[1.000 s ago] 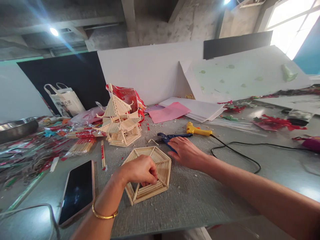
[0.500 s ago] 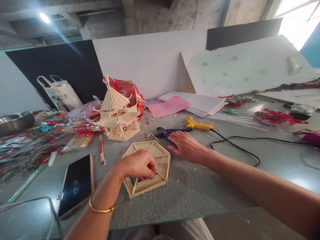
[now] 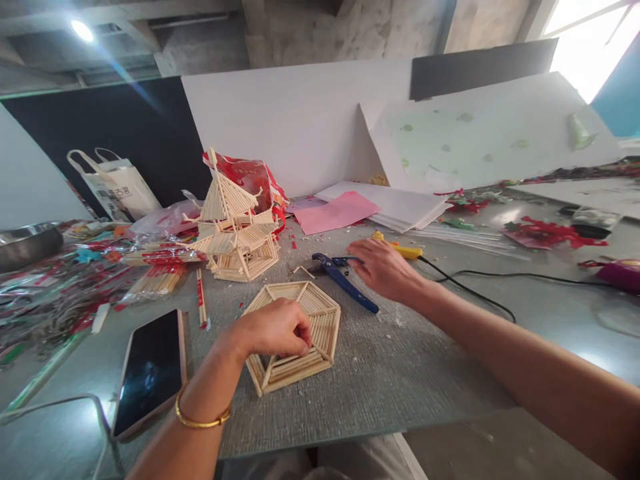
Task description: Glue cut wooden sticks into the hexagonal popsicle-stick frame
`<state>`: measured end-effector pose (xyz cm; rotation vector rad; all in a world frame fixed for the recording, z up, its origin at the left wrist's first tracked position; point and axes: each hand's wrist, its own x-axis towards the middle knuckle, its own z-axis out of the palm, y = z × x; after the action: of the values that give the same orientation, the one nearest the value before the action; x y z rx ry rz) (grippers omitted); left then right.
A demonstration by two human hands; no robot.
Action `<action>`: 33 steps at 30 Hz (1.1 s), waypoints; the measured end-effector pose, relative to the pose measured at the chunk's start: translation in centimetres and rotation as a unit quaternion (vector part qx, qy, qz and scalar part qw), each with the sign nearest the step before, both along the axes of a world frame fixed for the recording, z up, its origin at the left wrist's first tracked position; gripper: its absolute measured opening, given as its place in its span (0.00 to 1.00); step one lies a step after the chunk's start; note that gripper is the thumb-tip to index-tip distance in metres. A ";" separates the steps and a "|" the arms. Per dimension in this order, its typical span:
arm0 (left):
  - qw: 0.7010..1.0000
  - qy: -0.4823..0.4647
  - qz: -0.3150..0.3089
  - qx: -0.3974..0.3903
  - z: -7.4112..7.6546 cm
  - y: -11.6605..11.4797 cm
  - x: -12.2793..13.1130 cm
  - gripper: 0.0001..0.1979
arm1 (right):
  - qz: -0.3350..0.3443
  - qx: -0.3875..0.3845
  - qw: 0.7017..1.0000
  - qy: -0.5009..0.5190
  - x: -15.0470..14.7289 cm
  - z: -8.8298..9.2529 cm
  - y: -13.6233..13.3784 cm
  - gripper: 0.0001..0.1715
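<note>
A flat hexagonal frame of pale wooden sticks (image 3: 325, 333) lies near the table's front. My left hand (image 3: 280, 328) rests over its middle, fingers closed in a pinch at the sticks; what they grip is too small to make out. Blue cutters (image 3: 353, 290) lie to the frame's right with their handles spread. My right hand (image 3: 383, 268) hovers at the cutters' right side, fingers apart, partly covering a yellow glue gun (image 3: 407, 252). Behind the frame stands a tiered stick pavilion (image 3: 235, 233) with a pointed roof.
A phone (image 3: 150, 373) lies at the left, with a short red-wrapped stick bundle (image 3: 201, 299) beyond it. Wrapped sticks and a metal bowl (image 3: 30, 245) fill the far left. Pink paper (image 3: 336, 213) and white sheets lie behind. A black cord (image 3: 530, 275) runs right.
My right hand has come off the cutters and moved away from me toward the yellow glue gun. The cutters' handle is now uncovered. My left hand has stayed at the hexagonal frame.
</note>
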<state>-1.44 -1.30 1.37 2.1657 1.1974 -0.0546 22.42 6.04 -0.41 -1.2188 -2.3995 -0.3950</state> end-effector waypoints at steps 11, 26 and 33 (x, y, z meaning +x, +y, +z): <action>0.986 -0.065 0.072 0.134 -0.7 1.0 -0.4 0.09 | -0.203 -0.108 0.971 -0.071 7.0 0.9 5.9 0.22; 0.977 -0.159 0.094 0.106 -2.2 1.4 0.4 0.11 | -0.246 -0.176 0.948 -0.099 8.0 -1.4 7.0 0.17; 0.972 -0.173 0.093 0.130 -2.2 1.1 1.0 0.10 | -0.279 -0.140 0.948 -0.059 8.9 -1.1 7.1 0.19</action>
<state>-0.48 -0.24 -0.88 2.1520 1.2465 0.5682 31.30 13.15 -1.51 -2.0670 -2.2220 -0.2998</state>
